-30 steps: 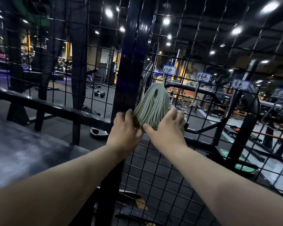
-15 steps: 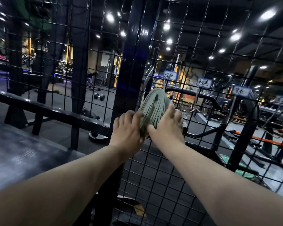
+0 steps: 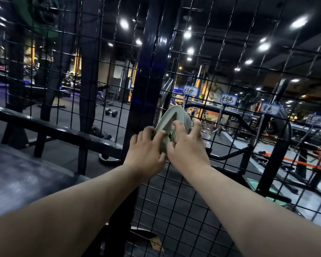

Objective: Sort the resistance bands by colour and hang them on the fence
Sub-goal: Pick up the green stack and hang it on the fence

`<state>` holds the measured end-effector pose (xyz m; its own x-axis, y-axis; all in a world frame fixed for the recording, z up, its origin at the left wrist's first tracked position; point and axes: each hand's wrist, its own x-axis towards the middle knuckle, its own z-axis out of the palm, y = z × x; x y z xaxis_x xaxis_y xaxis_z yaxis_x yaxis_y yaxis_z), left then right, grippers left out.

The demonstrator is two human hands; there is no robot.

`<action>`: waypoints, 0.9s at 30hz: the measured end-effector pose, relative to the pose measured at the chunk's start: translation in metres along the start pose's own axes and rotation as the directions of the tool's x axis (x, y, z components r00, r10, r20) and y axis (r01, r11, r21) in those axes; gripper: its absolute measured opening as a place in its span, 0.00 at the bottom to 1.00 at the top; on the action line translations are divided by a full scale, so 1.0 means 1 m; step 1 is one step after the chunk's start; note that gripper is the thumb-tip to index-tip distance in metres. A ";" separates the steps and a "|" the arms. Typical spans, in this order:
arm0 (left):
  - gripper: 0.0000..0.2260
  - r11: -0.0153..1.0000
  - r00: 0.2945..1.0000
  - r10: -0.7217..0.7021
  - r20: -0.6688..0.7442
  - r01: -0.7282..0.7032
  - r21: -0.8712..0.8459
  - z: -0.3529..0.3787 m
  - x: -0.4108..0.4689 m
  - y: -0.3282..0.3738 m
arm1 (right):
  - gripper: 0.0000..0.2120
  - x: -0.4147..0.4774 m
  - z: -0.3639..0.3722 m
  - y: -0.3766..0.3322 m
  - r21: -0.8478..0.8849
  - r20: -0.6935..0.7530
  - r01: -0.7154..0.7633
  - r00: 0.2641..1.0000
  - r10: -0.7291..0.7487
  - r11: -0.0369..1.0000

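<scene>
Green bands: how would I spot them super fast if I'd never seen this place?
Find the thick black post in the middle. Just right of it, below the leftmost blue sign, the left hand and right hand grip one bundle. Those are the bands, the only pale green, layered loops among all the black bars.

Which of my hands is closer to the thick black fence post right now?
Left. The left hand sits right beside the post; the right hand is further right, across the green bands.

L hand (image 3: pixel 146 149), R hand (image 3: pixel 188 148) on bands (image 3: pixel 171 115)
</scene>
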<state>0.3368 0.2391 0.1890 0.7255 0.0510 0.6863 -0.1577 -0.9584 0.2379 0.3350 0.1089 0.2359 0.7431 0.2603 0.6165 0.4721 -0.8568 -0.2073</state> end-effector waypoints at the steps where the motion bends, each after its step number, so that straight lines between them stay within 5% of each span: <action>1: 0.25 1.000 1.000 0.009 -0.007 -0.009 -0.012 0.000 0.000 0.000 | 0.24 0.001 -0.001 -0.001 0.013 -0.011 0.002 1.000 -0.002 1.000; 11: 0.07 0.996 0.987 0.018 -0.162 -0.032 -0.081 -0.005 0.022 0.004 | 0.11 0.033 -0.013 -0.001 -0.055 -0.168 0.087 0.981 -0.096 0.995; 17: 0.27 0.896 0.987 -0.155 0.034 0.155 -0.416 -0.021 0.035 0.013 | 0.18 0.046 -0.023 0.002 0.047 -0.161 0.009 0.987 -0.001 0.999; 20: 0.32 0.866 0.975 -0.180 0.130 0.220 -0.448 -0.030 0.047 0.021 | 0.21 0.049 -0.021 0.002 0.007 -0.148 0.026 0.989 -0.024 1.000; 27: 0.10 0.815 0.978 -0.171 0.117 0.207 -0.541 -0.034 0.067 0.026 | 0.21 0.056 -0.027 0.005 -0.063 -0.117 0.036 0.992 -0.043 0.997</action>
<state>0.3581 0.2275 0.2642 0.8153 0.1805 0.5502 -0.3405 -0.6192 0.7076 0.3659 0.1068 0.2899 0.6612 0.2432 0.7097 0.4679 -0.8731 -0.1368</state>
